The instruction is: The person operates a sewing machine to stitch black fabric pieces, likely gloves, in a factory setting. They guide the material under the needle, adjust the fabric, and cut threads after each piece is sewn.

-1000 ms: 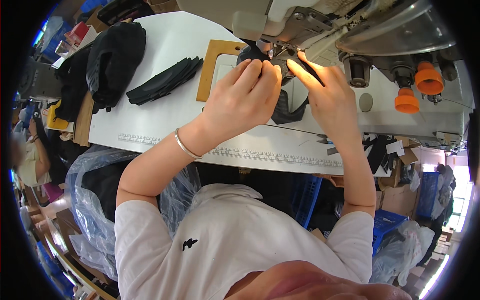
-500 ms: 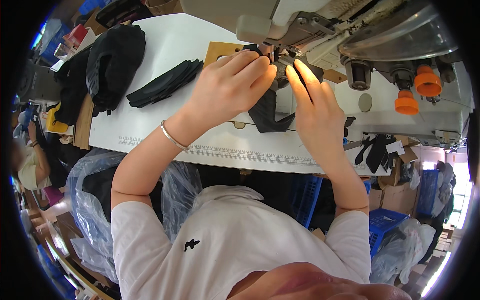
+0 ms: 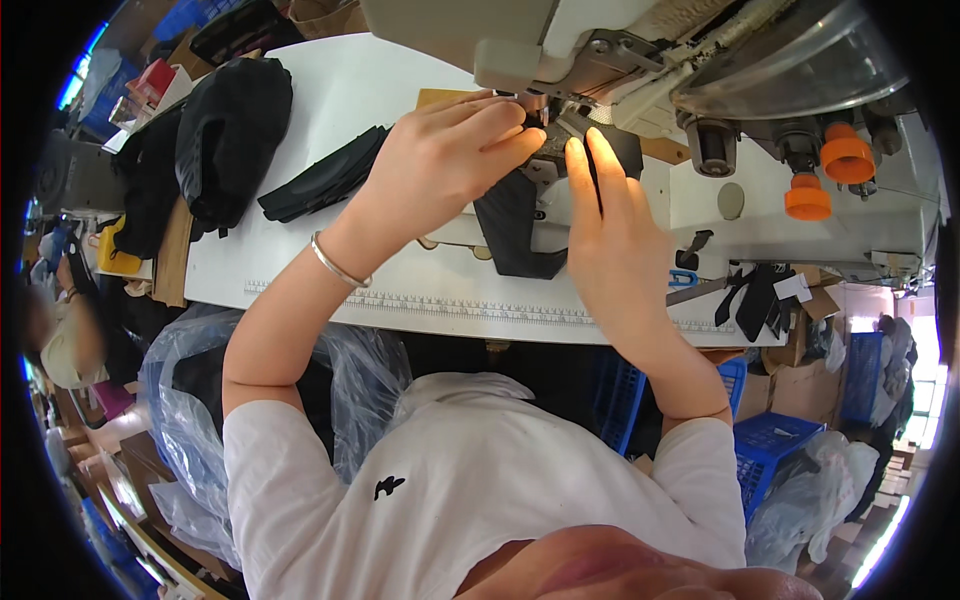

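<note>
Black fabric strip (image 3: 515,230) lies bent in an angular loop right of the middle of the white surface (image 3: 320,245), between the sewing machine (image 3: 485,25) and the near edge, where a printed ruler scale (image 3: 480,308) runs. Its weave looks matte. The left hand (image 3: 450,160) bends over its upper end, fingers together; whether they pinch it cannot be told. The right hand (image 3: 620,245) extends two fingers, slightly apart; their grip is unclear. Flat dark pieces (image 3: 325,180) overlap toward the left edge. Beyond the near edge, crinkled clear plastic (image 3: 375,390) and a latticed blue crate (image 3: 770,440) crowd the room.
</note>
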### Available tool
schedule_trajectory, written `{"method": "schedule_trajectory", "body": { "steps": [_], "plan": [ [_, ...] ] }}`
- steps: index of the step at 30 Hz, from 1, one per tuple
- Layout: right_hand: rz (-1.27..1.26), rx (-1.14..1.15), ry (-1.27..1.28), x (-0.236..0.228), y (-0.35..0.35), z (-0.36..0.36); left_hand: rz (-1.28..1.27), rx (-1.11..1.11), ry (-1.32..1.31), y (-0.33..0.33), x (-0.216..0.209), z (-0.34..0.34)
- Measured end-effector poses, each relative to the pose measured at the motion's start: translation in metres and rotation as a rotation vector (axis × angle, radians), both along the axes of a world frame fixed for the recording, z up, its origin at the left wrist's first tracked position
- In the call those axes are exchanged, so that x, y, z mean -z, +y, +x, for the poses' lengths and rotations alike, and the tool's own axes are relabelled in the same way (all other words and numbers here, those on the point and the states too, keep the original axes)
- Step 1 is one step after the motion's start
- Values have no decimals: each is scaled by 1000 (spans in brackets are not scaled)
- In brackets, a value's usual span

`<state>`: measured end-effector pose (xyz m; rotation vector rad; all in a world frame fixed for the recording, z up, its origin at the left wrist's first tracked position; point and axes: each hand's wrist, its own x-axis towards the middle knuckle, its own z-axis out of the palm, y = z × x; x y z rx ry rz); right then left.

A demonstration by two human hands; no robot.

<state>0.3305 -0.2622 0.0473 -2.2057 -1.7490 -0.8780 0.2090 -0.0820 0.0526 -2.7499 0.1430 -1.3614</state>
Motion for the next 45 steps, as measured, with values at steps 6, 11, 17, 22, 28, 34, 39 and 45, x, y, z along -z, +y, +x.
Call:
{"method": "schedule_trajectory", "body": {
  "steps": [6, 11, 17, 22, 28, 34, 39, 45],
  "plan": [
    [18, -17, -68, -1, 5, -9, -64, 52, -2, 11, 3, 1],
    [12, 11, 91, -3, 6, -16, -92, 61, -19, 15, 9, 1],
    [42, -20, 103, -7, 11, -11, -84, 69, -44, 23, 8, 4],
    [35, -50, -64, -8, 15, -5, -111, 64, -73, 25, 15, 5],
    [79, -38, -65, -4, 20, -3, -189, 56, 1, 29, 15, 6],
    [81, 1, 88, -5, 19, -8, -170, 25, -44, 30, 19, 8],
    [60, 7, -117, -2, 18, -8, -206, 16, -53, 31, 22, 11],
    [67, 22, -151, 0, 20, -13, -234, 87, -134, 36, 27, 16]
  ]
}}
